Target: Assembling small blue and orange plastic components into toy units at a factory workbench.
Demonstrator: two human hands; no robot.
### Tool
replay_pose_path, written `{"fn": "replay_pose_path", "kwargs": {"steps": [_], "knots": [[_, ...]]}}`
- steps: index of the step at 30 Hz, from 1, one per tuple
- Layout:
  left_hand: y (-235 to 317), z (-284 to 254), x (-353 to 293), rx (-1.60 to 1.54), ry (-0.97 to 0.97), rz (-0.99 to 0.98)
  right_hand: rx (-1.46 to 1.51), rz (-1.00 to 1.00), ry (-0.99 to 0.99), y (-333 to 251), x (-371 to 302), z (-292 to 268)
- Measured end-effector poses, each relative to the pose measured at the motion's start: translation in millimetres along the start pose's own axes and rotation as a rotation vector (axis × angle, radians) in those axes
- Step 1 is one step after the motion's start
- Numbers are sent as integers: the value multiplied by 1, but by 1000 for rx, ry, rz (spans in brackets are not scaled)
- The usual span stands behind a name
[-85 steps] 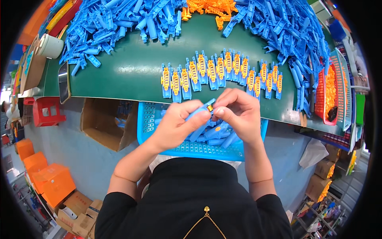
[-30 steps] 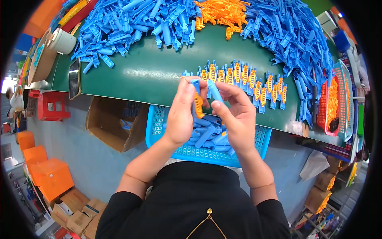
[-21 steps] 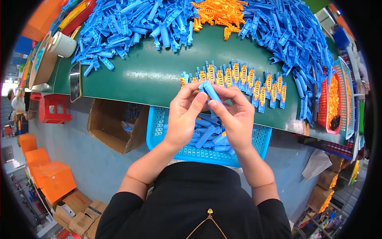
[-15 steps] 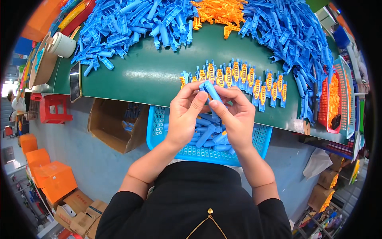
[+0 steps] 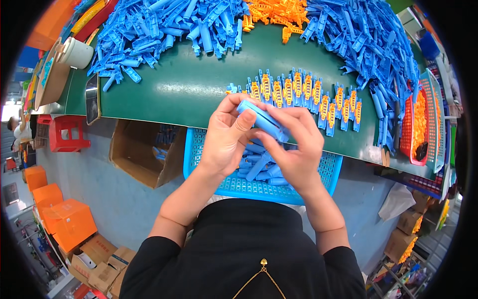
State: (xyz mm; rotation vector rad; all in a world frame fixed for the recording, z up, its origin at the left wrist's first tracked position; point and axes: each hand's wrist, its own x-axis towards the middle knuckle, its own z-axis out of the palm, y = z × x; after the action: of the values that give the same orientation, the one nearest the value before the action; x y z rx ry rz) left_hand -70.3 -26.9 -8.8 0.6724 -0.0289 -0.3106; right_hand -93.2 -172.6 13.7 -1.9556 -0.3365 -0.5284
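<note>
My left hand and my right hand both grip a blue plastic half-round part above the table's near edge. Fingers of each hand close on one end of it, and a long dark slit shows along its side. Just beyond my fingers, several blue pieces with orange toothed inserts stand side by side in a slanting row on the green table. Below my hands, a light-blue basket holds a heap of blue tubular parts, partly hidden by my hands.
Loose blue pieces are piled at the far left and far right, with orange pieces between. A phone lies at the left table edge, above a cardboard box. A red basket stands right.
The blue part has turned from steep to more slanted, and its slit side now shows. My right fingers have shifted over its top. The basket and piles stay put.
</note>
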Motion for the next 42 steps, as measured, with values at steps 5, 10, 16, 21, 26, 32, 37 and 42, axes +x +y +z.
{"fn": "replay_pose_path", "kwargs": {"steps": [5,10,16,21,26,32,37,42], "knots": [[-5,3,-3,51,-30,99,71,46,6,2,-2,-5],[-3,-3,-9,287,16,308,261,192,-140,3,5,-11],[22,-5,-9,981,-128,651,751,593,-63,13,2,-19],[32,5,-1,1768,-282,910,816,636,-65,12,-1,-12],[30,1,3,1848,-320,969,860,636,-26,12,-1,-9],[28,-2,9,1982,-385,1064,939,660,-75,20,-2,-10],[25,1,1,1268,-258,305,823,439,-144,22,2,-18],[18,-1,-3,951,-261,79,790,428,-167,17,2,-16]]}}
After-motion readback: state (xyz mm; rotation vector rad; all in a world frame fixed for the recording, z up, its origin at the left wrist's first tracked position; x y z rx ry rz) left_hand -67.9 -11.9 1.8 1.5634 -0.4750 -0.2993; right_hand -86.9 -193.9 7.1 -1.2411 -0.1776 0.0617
